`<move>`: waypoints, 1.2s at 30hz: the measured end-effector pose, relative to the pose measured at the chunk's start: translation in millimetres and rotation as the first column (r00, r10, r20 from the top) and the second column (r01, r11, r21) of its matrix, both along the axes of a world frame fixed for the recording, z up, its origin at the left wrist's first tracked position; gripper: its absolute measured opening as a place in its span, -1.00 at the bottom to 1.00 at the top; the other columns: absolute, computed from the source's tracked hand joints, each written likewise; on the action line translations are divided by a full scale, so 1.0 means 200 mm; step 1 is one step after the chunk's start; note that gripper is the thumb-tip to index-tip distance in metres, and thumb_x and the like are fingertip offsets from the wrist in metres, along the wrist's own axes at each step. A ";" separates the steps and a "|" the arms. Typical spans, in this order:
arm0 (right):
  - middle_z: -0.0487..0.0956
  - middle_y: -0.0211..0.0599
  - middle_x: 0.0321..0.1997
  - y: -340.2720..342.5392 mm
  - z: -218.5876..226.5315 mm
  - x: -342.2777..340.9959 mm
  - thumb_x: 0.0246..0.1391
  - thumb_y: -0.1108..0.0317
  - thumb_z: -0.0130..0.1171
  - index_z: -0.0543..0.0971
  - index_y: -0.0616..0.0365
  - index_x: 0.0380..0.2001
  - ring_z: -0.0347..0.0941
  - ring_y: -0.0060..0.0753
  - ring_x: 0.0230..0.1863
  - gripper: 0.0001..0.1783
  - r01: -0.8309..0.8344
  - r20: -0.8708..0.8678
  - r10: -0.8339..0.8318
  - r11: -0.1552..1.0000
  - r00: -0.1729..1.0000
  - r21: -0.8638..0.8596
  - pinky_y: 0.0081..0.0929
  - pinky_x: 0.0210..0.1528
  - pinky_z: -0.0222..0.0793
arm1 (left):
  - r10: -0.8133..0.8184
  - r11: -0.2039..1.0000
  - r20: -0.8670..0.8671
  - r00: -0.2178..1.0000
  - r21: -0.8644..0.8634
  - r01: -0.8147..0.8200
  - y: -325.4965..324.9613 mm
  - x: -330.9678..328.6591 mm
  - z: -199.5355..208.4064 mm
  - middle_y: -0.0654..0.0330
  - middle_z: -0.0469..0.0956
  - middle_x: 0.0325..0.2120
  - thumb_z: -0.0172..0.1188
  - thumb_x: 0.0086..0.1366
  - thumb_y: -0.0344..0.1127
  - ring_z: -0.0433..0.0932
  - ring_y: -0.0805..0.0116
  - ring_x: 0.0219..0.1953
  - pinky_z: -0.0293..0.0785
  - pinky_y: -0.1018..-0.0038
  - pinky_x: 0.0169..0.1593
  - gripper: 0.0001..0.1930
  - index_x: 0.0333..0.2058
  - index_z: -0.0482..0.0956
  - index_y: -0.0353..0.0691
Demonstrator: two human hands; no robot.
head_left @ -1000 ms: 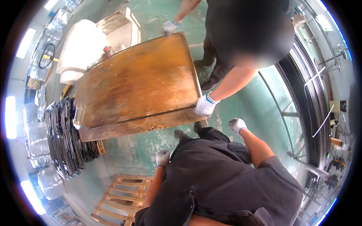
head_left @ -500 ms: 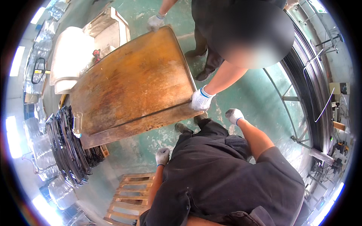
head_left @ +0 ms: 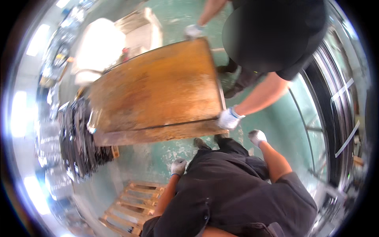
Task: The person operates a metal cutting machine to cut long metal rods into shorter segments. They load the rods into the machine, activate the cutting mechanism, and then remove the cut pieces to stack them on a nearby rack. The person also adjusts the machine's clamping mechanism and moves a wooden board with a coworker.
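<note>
A co-worker's gloved hand (head_left: 228,118) grips the near corner of a large rusty metal plate (head_left: 158,89), carried tilted above the green floor (head_left: 276,130). The wearer's gloved left hand (head_left: 178,166) and right hand (head_left: 257,137) hang empty and loosely curled just below it; the plate is not yet set down, a wooden pallet (head_left: 132,203) lying nearby.

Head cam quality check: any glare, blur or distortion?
Head view: strong fisheye, the rusty metal plate edges bow; blown-out glare along the left rim; overall soft motion blur; the left hand and right hand are readable but not sharp.
</note>
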State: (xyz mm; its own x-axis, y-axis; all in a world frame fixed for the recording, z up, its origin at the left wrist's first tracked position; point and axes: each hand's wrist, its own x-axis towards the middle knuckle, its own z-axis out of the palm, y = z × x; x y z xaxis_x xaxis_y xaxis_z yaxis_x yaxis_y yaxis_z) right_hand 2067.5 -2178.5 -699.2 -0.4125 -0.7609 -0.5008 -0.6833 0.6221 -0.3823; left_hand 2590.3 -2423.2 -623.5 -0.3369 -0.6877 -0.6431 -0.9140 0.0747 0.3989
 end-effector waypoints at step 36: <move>0.78 -0.13 0.03 0.15 -0.08 -0.14 0.11 0.32 0.28 0.79 0.12 -0.06 0.74 -0.05 -0.02 -0.66 0.011 0.105 -0.005 0.998 0.995 -0.061 -0.24 0.05 0.66 | 0.049 0.994 0.017 0.999 0.092 -0.050 0.02 -0.15 0.07 -0.07 0.73 -0.19 0.16 0.33 0.04 0.69 -0.16 -0.04 0.62 0.10 0.04 -0.61 -0.23 0.77 -0.15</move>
State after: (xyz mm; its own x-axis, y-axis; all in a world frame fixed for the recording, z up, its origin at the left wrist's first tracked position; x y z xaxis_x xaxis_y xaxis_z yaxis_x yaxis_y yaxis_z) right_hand 2039.6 -2149.3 -714.7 -0.3665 -0.7883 -0.4942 -0.6329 0.6006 -0.4886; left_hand 2561.1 -2418.6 -609.6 -0.2941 -0.6405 -0.7094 -0.9214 -0.0073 0.3885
